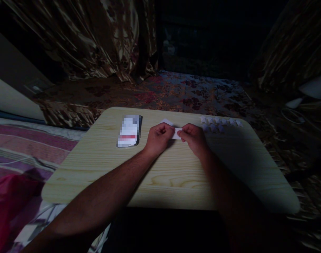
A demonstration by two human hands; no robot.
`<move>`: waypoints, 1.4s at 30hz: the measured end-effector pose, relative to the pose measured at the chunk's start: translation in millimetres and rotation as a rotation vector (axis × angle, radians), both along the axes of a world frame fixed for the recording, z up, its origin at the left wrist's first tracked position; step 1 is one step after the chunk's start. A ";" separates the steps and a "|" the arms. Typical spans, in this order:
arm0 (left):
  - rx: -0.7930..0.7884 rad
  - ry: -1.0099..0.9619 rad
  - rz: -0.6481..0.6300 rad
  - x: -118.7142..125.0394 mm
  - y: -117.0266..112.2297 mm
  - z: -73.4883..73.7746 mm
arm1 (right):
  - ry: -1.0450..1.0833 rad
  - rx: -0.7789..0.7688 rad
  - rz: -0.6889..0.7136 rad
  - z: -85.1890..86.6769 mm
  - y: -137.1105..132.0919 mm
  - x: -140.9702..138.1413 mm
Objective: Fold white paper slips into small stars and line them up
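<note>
Between my two hands is a small piece of white paper (177,133), held just above the wooden table. My left hand (160,136) pinches its left end, and my right hand (192,137) grips its right end between thumb and fingers. Another flat white sheet (166,122) lies just beyond my left hand, partly hidden by it. Past my right hand, several small folded white paper pieces (221,121) sit in two rows at the table's back right.
A phone (128,130) with a blurred-out screen rests on the light wood-grain table (102,168), left of my hands. Patterned curtains (118,38) hang behind. A striped bed cover (31,140) and a red bag (12,207) are at the left, and a white lamp (317,88) at the right.
</note>
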State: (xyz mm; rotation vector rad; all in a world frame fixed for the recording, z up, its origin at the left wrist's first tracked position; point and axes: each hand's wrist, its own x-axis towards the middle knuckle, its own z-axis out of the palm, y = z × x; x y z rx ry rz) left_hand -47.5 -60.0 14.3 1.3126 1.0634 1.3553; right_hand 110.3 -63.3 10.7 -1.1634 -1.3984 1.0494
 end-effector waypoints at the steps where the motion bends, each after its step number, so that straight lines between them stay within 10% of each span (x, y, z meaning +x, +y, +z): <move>1: 0.003 0.001 -0.004 -0.1 0.1 0.2 | 0.008 0.000 0.004 0.1 0.0 0.0; 42: -0.007 -0.037 -0.022 1.2 1.8 -6.5 | -0.068 0.076 -0.091 4.1 -3.8 -3.0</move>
